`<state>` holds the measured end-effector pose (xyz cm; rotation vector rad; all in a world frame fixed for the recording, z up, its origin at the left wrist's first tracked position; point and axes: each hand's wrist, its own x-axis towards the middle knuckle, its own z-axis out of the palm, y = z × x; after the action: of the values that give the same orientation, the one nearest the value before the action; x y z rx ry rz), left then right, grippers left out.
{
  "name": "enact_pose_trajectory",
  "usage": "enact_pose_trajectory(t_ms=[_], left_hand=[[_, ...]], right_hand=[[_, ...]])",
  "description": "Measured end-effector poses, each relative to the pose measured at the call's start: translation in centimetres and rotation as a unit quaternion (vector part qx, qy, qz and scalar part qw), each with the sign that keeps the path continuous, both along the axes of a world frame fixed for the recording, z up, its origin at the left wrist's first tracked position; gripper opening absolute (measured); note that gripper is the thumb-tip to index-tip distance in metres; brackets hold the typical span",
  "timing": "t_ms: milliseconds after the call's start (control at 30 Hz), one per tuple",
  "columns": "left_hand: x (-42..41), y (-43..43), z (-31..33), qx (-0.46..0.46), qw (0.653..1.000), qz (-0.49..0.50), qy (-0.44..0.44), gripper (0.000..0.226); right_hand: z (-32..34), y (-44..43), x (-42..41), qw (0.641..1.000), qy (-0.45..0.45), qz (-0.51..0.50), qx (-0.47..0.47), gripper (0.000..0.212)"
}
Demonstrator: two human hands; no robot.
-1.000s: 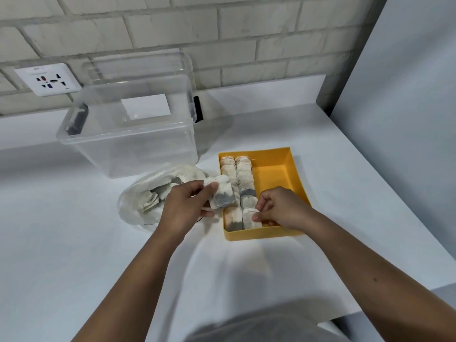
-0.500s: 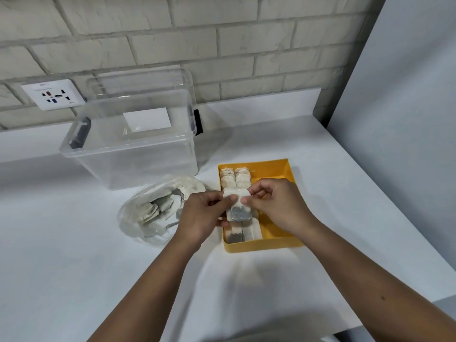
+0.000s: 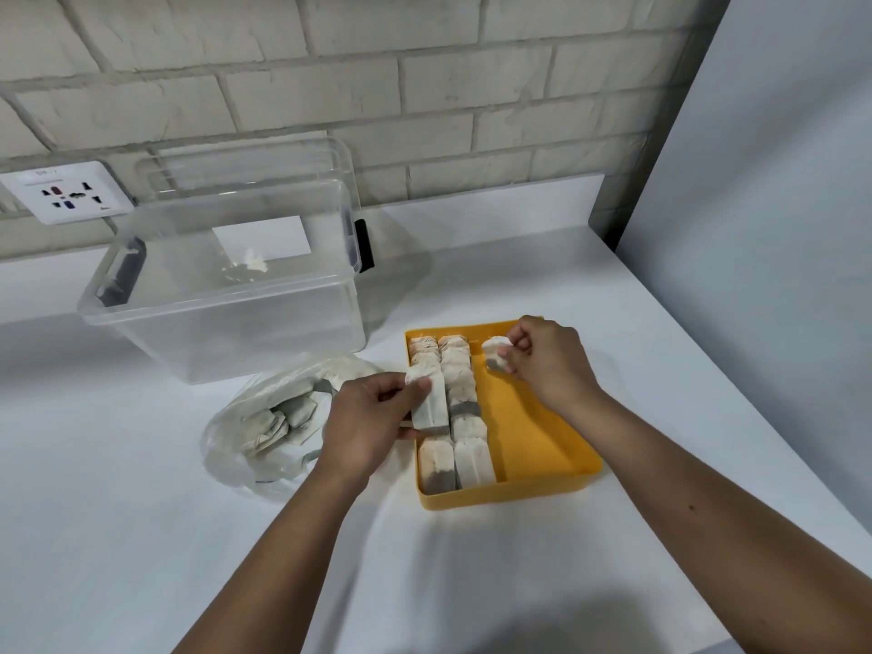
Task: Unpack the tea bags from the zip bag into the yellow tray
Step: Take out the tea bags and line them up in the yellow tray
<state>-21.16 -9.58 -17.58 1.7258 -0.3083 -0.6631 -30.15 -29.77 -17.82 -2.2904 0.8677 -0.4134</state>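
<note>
The yellow tray (image 3: 542, 446), a shallow rigid plastic rectangle, sits near the right edge of the white desk (image 3: 141, 535). Two lengthwise rows of flat paper tea bags (image 3: 465, 417) fill its left half; the right half is bare. The task is judged roughly half complete.

The left hand (image 3: 365, 427) pinches one tea bag (image 3: 431, 398) between thumb and fingers at the tray's left wall. The right hand (image 3: 549, 358) pinches a second tea bag (image 3: 495, 354) over the tray's far end, positioned to start a third row.

Left of the tray, the crumpled clear zip bag (image 3: 264, 427) holds several more tea bags. Beyond it, near the desk's far edge, stands a clear plastic storage box (image 3: 226, 295).
</note>
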Motion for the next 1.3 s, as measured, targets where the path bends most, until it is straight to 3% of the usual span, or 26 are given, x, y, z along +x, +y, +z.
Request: enact_pose_trajectory(t_ms=[200, 467, 767, 967, 1167, 1300], left_hand=[[0.3, -0.1, -0.2, 0.017, 0.999, -0.013, -0.041, 0.012], [0.6, 0.0, -0.3, 0.024, 0.998, -0.019, -0.047, 0.014], [0.7, -0.1, -0.3, 0.034, 0.998, -0.018, -0.046, 0.014], [0.8, -0.2, -0.3, 0.038, 0.998, -0.020, -0.047, 0.014], [0.9, -0.1, -0.4, 0.040, 0.998, -0.023, -0.051, 0.015], [0.8, 0.0, -0.3, 0.033, 0.998, -0.022, -0.042, 0.016]], right_hand=[[-1.7, -0.3, 2.6, 0.999, 0.045, -0.009, 0.002, 0.012], [-2.5, 0.5, 3.2, 0.997, 0.002, -0.079, -0.013, 0.018], [-2.9, 0.5, 3.0, 0.996, -0.024, -0.088, -0.012, 0.026], [-3.7, 0.2, 2.7, 0.991, -0.009, -0.105, 0.082, 0.035], [-3.4, 0.3, 2.6, 0.992, 0.042, -0.081, 0.086, 0.015], [-3.4, 0.4, 2.9, 0.993, 0.071, -0.071, 0.056, 0.020]])
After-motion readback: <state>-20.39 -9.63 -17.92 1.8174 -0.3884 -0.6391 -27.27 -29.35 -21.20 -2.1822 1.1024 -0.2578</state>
